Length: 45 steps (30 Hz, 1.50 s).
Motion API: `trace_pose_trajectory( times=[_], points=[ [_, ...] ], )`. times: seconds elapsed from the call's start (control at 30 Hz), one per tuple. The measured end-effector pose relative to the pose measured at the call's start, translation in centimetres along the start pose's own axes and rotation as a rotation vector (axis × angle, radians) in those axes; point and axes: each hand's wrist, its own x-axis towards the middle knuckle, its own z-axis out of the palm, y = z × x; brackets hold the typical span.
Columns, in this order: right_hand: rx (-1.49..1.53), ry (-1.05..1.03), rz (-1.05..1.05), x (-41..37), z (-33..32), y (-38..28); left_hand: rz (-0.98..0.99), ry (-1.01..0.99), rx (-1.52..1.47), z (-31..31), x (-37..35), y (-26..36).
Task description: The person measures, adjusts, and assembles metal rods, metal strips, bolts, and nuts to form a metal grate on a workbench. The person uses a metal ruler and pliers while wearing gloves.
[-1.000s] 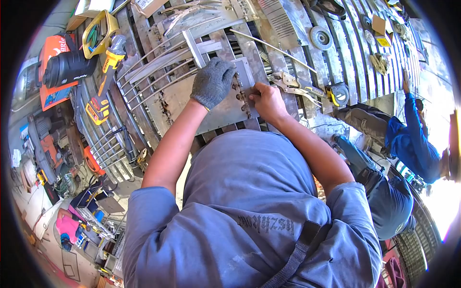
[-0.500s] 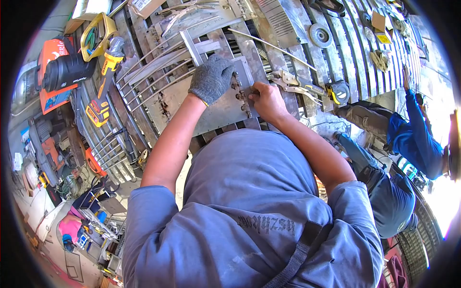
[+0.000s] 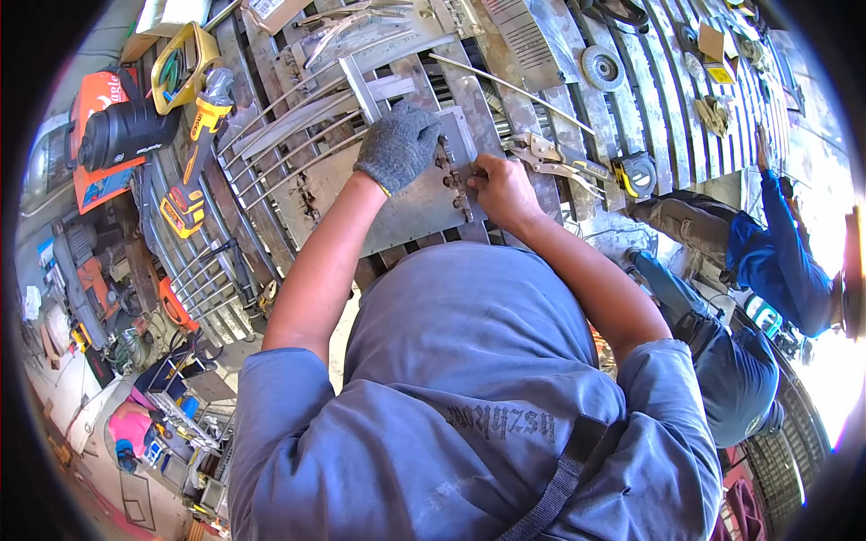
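My left hand [image 3: 399, 149], in a grey knit glove, rests on a flat metal plate [image 3: 388, 212] with its fingers curled in. What is under those fingers, if anything, is hidden. My bare right hand [image 3: 505, 191] is closed, thumb and forefinger pinched at the edge of a narrow grey metal strip [image 3: 462, 135]. Whatever the pinch holds is too small to make out. Between the hands runs a rusty, lumpy row of metal pieces [image 3: 450, 177]. A metal angle piece [image 3: 361, 90] lies just beyond the glove, and thin rods [image 3: 311, 149] lie to its left.
Locking pliers [image 3: 541, 151] and a tape measure [image 3: 636, 173] lie right on the slatted metal table [image 3: 663, 108]. A thin rod [image 3: 514, 93] lies beyond my right hand. At left are a yellow angle grinder [image 3: 203, 135] and a black bottle [image 3: 126, 133]. Two people stand at right.
Both hands stay almost in place; my left hand may have shifted very slightly. The things on the table have not visibly moved.
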Motion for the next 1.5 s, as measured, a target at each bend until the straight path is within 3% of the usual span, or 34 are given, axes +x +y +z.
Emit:
trace_pose_trajectory(
  times=[0.9,1.2,1.4,1.5],
  points=[
    [0.077,-0.062,0.0,-1.0,1.9,-0.1,-0.018,-0.007,-0.05,-1.6,-1.3,1.2],
    [0.101,-0.053,0.017,-1.3,1.6,-0.4,0.011,0.005,-0.053,-1.0,-1.5,0.6],
    [0.131,-0.036,0.002,-1.4,1.8,0.6,0.17,0.075,-0.033,0.2,-1.7,-1.0],
    [0.136,-0.05,-0.014,-1.4,1.7,1.0,0.131,0.064,-0.011,0.3,-1.9,-1.0]
  ],
)
